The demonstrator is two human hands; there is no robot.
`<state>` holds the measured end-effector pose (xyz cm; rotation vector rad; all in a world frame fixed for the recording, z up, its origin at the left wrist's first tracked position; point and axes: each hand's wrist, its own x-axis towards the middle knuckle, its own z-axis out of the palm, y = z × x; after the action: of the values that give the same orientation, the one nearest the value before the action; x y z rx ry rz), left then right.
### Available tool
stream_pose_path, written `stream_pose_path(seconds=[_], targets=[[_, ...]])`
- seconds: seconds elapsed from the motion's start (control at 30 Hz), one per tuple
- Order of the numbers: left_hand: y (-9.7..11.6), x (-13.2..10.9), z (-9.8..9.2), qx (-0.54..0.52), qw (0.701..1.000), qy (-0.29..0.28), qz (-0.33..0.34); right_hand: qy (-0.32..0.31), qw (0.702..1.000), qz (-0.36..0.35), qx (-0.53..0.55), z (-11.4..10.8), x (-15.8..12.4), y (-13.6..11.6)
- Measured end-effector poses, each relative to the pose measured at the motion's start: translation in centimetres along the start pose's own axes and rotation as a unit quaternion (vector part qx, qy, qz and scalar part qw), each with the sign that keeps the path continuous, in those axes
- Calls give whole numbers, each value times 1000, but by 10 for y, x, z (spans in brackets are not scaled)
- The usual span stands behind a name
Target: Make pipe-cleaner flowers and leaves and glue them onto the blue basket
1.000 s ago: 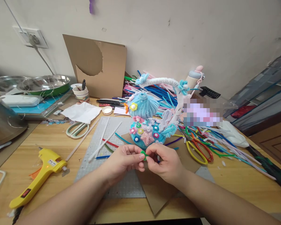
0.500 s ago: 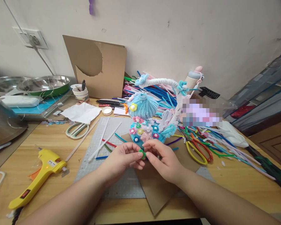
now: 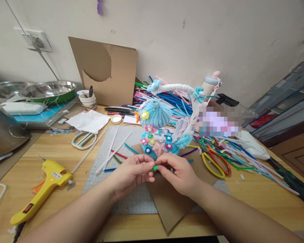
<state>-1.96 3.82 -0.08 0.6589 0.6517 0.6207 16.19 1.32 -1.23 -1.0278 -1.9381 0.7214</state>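
Between my fingertips is a small green pipe-cleaner piece (image 3: 155, 167), bent into a compact shape. My left hand (image 3: 136, 168) pinches it from the left with thumb and forefinger. From the other side, my right hand (image 3: 176, 172) closes thumb and fingers on it. Just behind my hands stands a blue pipe-cleaner basket (image 3: 148, 150) covered with small flowers and a pink star. It has a tall white curved handle (image 3: 177, 87) and a blue shell-like top (image 3: 159, 114). Brown cardboard (image 3: 167, 206) and a grey cutting mat (image 3: 124, 199) lie beneath my hands.
A yellow glue gun (image 3: 48, 182) lies at left, near pale-green-handled scissors (image 3: 83, 141). Yellow and red scissors (image 3: 214, 165) rest at right beside loose pipe cleaners (image 3: 233, 152). Cut cardboard (image 3: 121, 74) leans on the wall. Metal bowls (image 3: 50, 91) and a paper cup (image 3: 88, 100) stand back left.
The green piece has turned slightly between my fingertips and looks smaller from this side. Both hands stay in nearly the same place; the view has shifted very slightly.
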Motion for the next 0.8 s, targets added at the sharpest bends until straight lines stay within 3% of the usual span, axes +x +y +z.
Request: stream_pose_path(seconds=[0.23, 0.47, 0.67, 0.8], targets=[[-3, 3, -3, 93, 992, 14, 86, -43, 995, 42, 75, 3, 0, -1], [1, -2, 2, 48, 999, 1, 11, 33, 999, 3, 0, 3, -1, -1], [1, -1, 2, 54, 998, 17, 18, 18, 1000, -8, -23, 1, -2, 0], [1, -1, 2, 47, 999, 16, 3, -7, 997, -53, -54, -2, -1, -1]])
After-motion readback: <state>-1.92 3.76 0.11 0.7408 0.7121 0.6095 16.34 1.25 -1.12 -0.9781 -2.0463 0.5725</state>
